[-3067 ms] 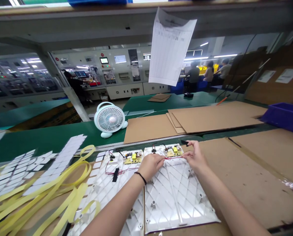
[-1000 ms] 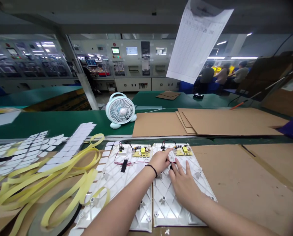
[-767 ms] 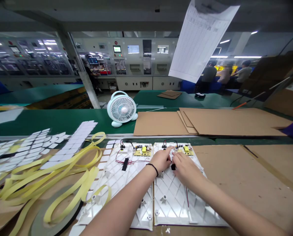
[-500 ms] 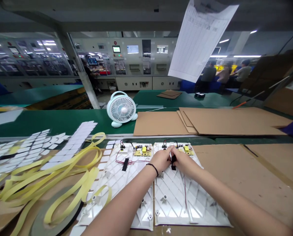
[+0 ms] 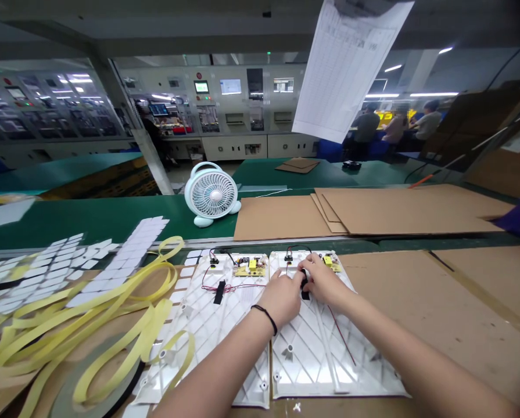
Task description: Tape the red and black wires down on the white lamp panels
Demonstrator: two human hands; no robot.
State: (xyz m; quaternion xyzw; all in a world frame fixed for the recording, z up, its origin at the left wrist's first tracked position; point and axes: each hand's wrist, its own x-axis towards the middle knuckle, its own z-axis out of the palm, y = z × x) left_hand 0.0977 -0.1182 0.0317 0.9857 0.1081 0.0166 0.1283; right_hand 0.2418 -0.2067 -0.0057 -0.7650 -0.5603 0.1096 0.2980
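Two white ribbed plastic panels lie side by side, the left panel (image 5: 225,342) and the right panel (image 5: 303,366). Over the right one, a strip of black tape (image 5: 304,295) sits between my hands. My right hand (image 5: 327,281) has its fingers closed on the tape's upper part. Beside it my left hand (image 5: 283,297) is curled with its fingertips against the tape's left side; what they grip is hidden. A thin red wire (image 5: 343,335) trails from under my right hand. On the left panel, black tape (image 5: 219,292) crosses a red wire bundle (image 5: 231,288).
Circuit boards (image 5: 251,267) sit at the panels' far edges. To the left lie loose yellow tape (image 5: 155,290), a tape roll (image 5: 98,377) and white sticker sheets (image 5: 133,255). A pale blue fan (image 5: 215,194) and cardboard sheets (image 5: 399,212) are behind. A paper sheet (image 5: 347,75) hangs above.
My left hand has shifted slightly down and left, and a gap shows between the hands, revealing more tape. The red wire's free end has swung to the right. The view has shifted slightly.
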